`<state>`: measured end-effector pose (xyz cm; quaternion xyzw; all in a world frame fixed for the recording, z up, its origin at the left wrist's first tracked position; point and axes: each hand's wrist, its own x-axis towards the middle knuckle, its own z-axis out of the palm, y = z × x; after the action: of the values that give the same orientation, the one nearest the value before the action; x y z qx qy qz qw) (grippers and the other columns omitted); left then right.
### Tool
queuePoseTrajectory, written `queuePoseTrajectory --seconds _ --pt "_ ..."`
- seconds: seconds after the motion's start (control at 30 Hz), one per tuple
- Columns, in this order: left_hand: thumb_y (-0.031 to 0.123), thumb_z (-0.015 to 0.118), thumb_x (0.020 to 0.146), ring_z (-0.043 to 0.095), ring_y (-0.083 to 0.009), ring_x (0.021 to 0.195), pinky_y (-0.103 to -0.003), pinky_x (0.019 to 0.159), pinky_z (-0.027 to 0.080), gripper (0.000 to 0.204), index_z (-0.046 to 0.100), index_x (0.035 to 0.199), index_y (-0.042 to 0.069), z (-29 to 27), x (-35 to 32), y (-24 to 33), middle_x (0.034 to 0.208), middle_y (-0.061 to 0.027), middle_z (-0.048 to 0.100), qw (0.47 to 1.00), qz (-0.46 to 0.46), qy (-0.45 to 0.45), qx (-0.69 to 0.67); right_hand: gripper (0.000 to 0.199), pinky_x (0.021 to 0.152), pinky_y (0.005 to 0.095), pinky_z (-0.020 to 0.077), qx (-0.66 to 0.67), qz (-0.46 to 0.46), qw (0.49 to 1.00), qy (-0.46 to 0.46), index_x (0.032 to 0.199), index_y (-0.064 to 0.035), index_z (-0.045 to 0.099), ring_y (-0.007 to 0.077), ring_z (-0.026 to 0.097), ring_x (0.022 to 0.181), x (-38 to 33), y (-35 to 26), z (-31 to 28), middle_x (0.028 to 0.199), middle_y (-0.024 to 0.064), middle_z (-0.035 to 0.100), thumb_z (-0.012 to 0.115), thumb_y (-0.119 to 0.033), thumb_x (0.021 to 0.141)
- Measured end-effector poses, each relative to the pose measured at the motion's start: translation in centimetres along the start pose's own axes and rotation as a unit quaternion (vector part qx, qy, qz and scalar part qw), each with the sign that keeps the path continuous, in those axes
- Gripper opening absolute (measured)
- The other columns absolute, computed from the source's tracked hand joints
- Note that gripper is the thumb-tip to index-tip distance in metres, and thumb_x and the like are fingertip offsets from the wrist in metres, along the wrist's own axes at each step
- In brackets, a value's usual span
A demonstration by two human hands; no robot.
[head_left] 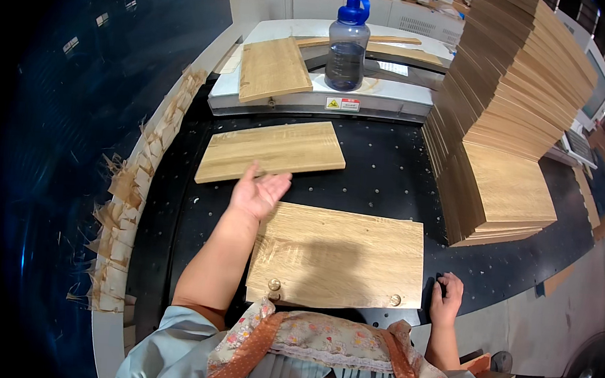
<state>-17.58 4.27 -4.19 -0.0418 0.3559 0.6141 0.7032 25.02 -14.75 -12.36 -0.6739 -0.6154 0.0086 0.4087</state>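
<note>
In front of me lies a wood-grain board [336, 256], flat on a black table. Two small round fittings [395, 300] sit near its front edge. My left hand [261, 194] is open, palm turned up and fingers stretched, beside the near edge of a second wood-grain board [273, 151]. That board lies at an angle farther back; the hand overlaps its edge, and contact is unclear. Beyond the right edge of the nearest board, my right hand [448, 293] has its fingers curled. A small dark shape shows between thumb and fingers, too unclear to name.
A tall, uneven stack of boards [509, 184] rises at the right. Behind the table, a white machine ledge [224, 100] carries a blue-lidded water bottle [347, 50] and another board [273, 69]. A frayed brown fringe [119, 217] lines the left side.
</note>
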Motion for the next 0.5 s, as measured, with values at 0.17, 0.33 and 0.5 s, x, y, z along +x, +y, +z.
queuePoseTrajectory --seconds 0.17,0.33,0.5 --pt "0.022 0.053 0.092 0.055 -0.0327 0.112 -0.042 0.089 0.049 0.043 0.043 0.124 -0.005 0.5 -1.1 -1.5 0.122 -0.0218 0.054 0.918 0.075 -0.181 0.344 0.012 0.085 0.0416 0.0439 -0.003 -0.008 1.0 -0.018 0.084 -0.0009 0.058 0.0349 0.055 0.096 0.4 -0.3 0.0 0.095 0.0167 0.06 0.062 0.001 0.073" --pt "0.024 0.064 0.083 0.032 -0.0321 0.133 -0.039 0.106 0.03 0.059 0.041 0.134 0.005 -1.2 4.1 1.8 0.136 -0.0158 0.044 0.387 0.404 -0.046 0.828 0.012 0.085 0.0415 0.0436 -0.008 -0.015 0.999 -0.029 0.084 -0.0011 0.057 0.0353 0.056 0.094 0.8 -0.9 0.1 0.093 0.0169 0.06 0.062 0.001 0.072" --pt "0.056 0.054 0.083 0.007 -0.0238 0.142 -0.054 0.111 0.01 0.076 0.024 0.145 0.023 -1.9 7.0 2.9 0.153 -0.0038 0.012 0.242 0.218 -0.015 0.945 0.014 0.085 0.0413 0.0432 -0.012 -0.006 0.999 -0.03 0.085 -0.001 0.057 0.0354 0.055 0.095 0.5 -0.6 0.1 0.094 0.0168 0.06 0.062 0.002 0.072"
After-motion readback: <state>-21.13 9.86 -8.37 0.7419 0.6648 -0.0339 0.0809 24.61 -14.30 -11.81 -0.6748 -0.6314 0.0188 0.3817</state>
